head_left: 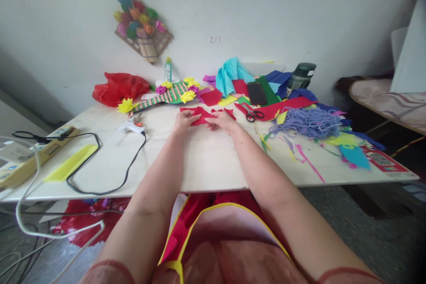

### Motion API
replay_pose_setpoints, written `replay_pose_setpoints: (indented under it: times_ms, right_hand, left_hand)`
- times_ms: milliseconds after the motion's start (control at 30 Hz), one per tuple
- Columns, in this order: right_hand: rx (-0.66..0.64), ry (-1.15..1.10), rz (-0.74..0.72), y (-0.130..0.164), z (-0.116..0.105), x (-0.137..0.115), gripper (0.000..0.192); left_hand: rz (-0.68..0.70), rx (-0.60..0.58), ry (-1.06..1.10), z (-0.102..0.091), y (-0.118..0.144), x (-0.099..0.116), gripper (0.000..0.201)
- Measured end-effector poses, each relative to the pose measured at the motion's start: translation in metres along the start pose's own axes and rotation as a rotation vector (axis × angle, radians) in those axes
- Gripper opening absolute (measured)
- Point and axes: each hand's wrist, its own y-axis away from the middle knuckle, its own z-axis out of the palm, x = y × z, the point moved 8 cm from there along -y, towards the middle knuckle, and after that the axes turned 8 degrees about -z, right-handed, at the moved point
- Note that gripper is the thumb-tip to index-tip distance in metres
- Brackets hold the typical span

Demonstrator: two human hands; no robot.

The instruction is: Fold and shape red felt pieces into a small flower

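At the middle of the white table [213, 159], the left hand [185, 121] and right hand [221, 121] pinch red crepe-like paper [203, 112] from opposite sides, apparently to steady it; black-handled scissors [252, 112] lie near the right hand, presumably for ready reach.

Between the left forearm [156, 177] and right forearm [268, 175], bare tabletop [215, 164] gives a hand room from the near edge up to the red craft sheet [199, 112]. Leftward, a low pass meets the glue gun [133, 126] and its black cord [124, 183], looping almost to the near edge. Scissors [253, 115] lie just right of the right hand [220, 122], then the heaped yarn [309, 123]; behind, the flower-trimmed guitar shape [159, 100] and smartphone [257, 93] obstruct.
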Motion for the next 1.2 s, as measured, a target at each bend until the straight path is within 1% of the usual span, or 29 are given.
replay_pose_setpoints:
  times_ms: [100,233,333,533,667,833,1067,1200]
  right_hand:
    - [-0.006,-0.001,-0.014,-0.001,-0.001,-0.001,0.023]
    - [0.070,0.007,-0.048,-0.003,-0.006,-0.001,0.022]
    - [0.098,0.031,-0.075,-0.004,-0.006,-0.002,0.021]
    - [0.178,0.038,-0.068,-0.005,-0.010,-0.003,0.019]
    - [0.183,0.030,-0.065,-0.007,-0.012,-0.002,0.018]
    - [0.191,0.017,-0.059,-0.006,-0.013,-0.001,0.019]
    - [0.183,0.004,-0.066,-0.003,-0.012,-0.006,0.016]
    - [0.173,-0.031,-0.093,-0.007,-0.012,-0.004,0.010]
  left_hand:
    - [-0.002,-0.018,-0.022,0.001,-0.001,-0.002,0.036]
    - [-0.034,-0.063,-0.043,0.006,-0.003,-0.007,0.037]
    - [-0.046,-0.084,-0.048,0.010,-0.001,-0.009,0.037]
    - [-0.116,-0.224,0.011,0.018,0.008,-0.007,0.034]
    - [-0.169,-0.266,0.038,0.016,0.011,-0.006,0.033]
    - [-0.152,-0.343,0.009,0.020,0.012,-0.005,0.030]
    - [-0.182,-0.371,0.071,0.022,0.012,-0.007,0.025]
    - [-0.210,-0.344,0.110,0.021,0.012,-0.007,0.024]
